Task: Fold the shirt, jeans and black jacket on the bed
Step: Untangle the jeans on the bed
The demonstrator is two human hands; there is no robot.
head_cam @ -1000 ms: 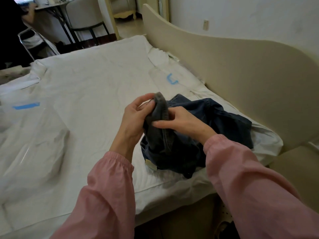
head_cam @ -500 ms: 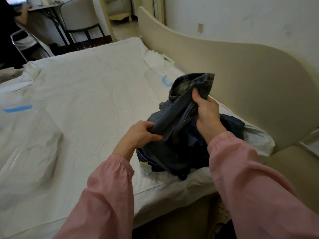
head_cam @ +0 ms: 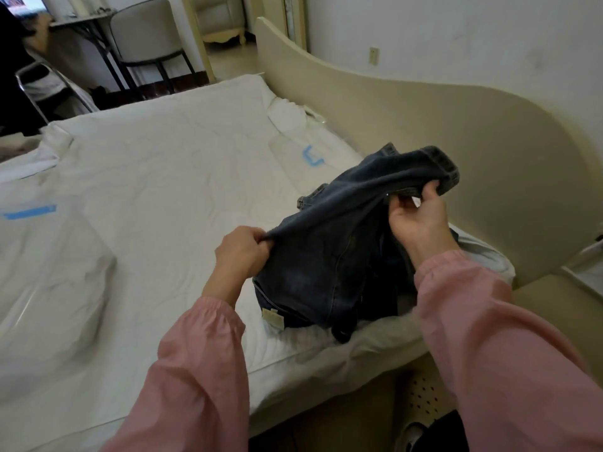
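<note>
Jeans (head_cam: 329, 256), one pair, gripped by two hands (head_cam: 241, 249) (head_cam: 419, 220).

White bed (head_cam: 169, 177) here, sheet rumpled. Jeans (head_cam: 313, 282) heaped at 3 o'clock by its edge, blue tape strip (head_cam: 31, 212) at 9, clear plastic (head_cam: 49, 275) at 8, tape bracket (head_cam: 311, 157) at 12.

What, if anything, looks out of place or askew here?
Nothing spilled or damaged. The jeans sit in a crumpled heap at the bed's corner beside the headboard, one part stretched between left hand and right hand. Blue tape strips are stuck on the sheet.
</note>
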